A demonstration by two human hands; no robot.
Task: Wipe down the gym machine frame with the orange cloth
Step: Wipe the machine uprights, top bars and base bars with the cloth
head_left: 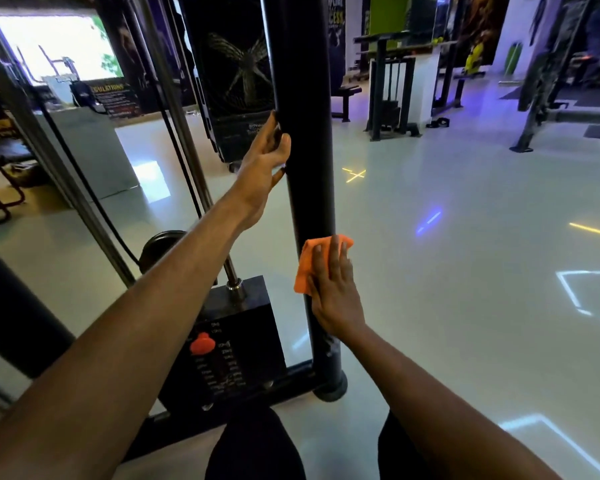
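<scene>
A thick black upright post [303, 98] of the gym machine frame rises through the middle of the view, standing on a round foot on the floor. My left hand [262, 168] grips the post's left side at mid height, fingers curled round it. Lower down, my right hand [333, 289] presses the orange cloth [307, 263] flat against the post with straight fingers. The cloth's upper and left edges stick out from under my fingers.
A black weight stack [232, 341] with a red selector pin [201, 344] sits left of the post. Cables and steel guide rods [174, 109] run up on the left. A black fan [236, 74] stands behind. Other machines [392, 95] line the far side across the glossy floor.
</scene>
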